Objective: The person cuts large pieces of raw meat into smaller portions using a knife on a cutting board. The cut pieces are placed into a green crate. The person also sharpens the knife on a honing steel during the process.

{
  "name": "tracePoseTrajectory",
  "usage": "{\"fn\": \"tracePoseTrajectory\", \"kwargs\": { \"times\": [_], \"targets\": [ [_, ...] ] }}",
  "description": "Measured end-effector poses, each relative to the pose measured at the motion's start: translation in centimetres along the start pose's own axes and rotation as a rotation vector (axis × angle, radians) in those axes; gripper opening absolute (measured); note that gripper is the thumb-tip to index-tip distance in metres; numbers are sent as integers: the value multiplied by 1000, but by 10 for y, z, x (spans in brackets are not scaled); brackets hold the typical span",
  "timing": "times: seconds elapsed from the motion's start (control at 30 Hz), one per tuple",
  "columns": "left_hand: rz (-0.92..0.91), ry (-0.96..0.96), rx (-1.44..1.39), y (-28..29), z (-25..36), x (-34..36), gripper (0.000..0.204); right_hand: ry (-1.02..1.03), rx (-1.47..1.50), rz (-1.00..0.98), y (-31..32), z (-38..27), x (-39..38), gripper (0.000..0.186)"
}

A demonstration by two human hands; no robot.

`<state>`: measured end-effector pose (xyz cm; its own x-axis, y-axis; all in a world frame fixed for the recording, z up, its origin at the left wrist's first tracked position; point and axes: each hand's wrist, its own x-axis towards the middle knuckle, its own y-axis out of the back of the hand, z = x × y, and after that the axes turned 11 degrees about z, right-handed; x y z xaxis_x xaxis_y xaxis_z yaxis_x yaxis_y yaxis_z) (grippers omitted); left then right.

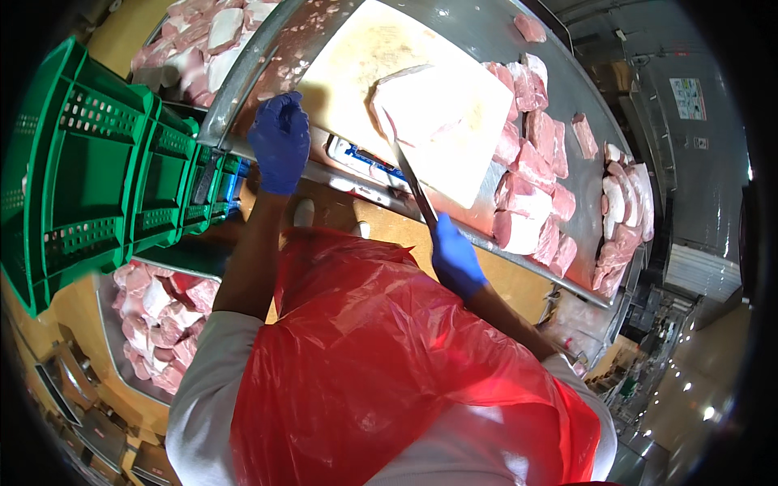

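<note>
My left hand (279, 142), in a blue glove, has its fingers curled beside the left edge of the cream cutting board (332, 97), above the metal table's rim; whatever is inside them, if anything, is hidden. My right hand (454, 255), also blue-gloved, is closed round a long knife (413, 182) whose blade points up to the lower left edge of a large pale slab of meat (421, 105) on the board. The slab's surface is washed out by glare.
Pork pieces (531, 178) lie along the table's (567, 73) right side. Meat heaps fill containers at upper left (194, 40) and lower left (162, 332). Stacked green crates (89, 170) stand at my left. A red plastic apron (381, 364) covers my body.
</note>
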<state>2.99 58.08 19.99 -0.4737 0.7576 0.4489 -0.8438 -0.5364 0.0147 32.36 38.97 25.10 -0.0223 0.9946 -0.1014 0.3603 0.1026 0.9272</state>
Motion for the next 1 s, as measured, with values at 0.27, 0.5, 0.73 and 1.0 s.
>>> {"fn": "tracePoseTrajectory", "kwargs": {
  "times": [0.27,0.5,0.73,1.0],
  "targets": [
    [-250,60,-38,-54,49,-25,32,49,42,212,67,-49,10,14],
    [-155,242,-131,-73,18,-17,18,21,98,332,25,-120,136,15],
    [-139,268,-106,-66,22,-12,26,20,-140,158,11,-109,139,16],
    [-115,175,-322,-19,-19,28,18,-62,-247,-81,59,-67,20,15]
  ]
}}
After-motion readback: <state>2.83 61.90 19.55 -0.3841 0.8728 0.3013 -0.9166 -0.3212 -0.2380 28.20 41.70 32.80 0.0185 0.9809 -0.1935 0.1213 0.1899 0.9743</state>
